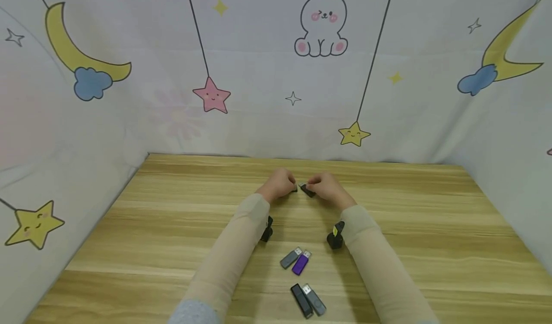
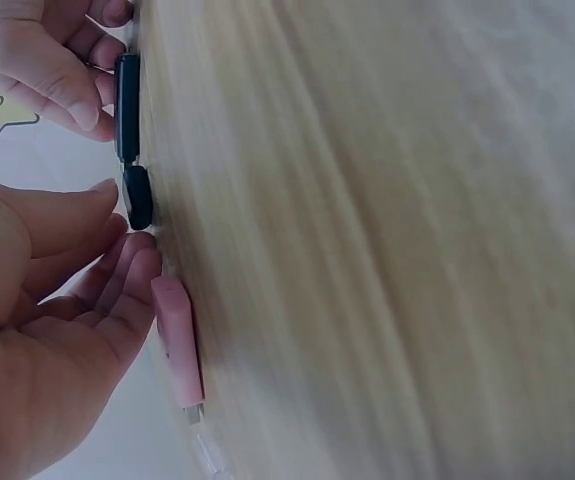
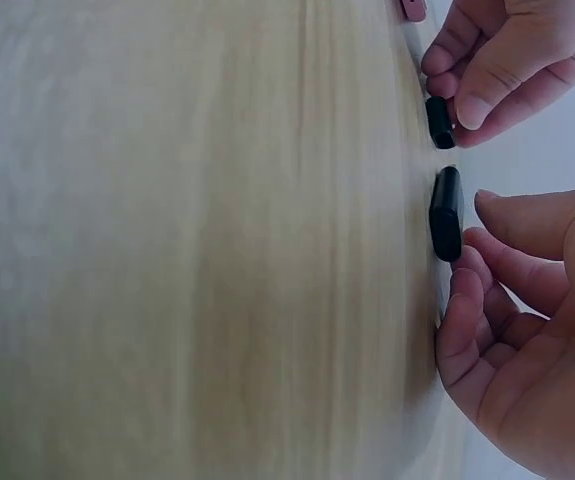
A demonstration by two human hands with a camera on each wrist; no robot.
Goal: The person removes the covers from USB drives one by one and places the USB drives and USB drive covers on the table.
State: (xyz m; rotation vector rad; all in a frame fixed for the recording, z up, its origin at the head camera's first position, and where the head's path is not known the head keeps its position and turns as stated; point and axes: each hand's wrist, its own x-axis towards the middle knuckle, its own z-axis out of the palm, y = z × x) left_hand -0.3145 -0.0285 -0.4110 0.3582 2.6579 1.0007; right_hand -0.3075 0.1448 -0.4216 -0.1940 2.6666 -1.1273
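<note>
Head view: see a short black piece (image 1: 295,189), perhaps a cap, at the fingertips of the left hand (image 1: 278,184), and a black USB flash drive (image 1: 308,190) at those of the right hand (image 1: 328,189), metal connector (image 1: 302,185) toward the left. Cannot tell pinch from light touch at either hand. Best handle both by their long sides, keeping skin off bare metal and clear of the pink flash drive (image 2: 179,345) beside the left hand. Find no readable brand, label or writing.
</note>
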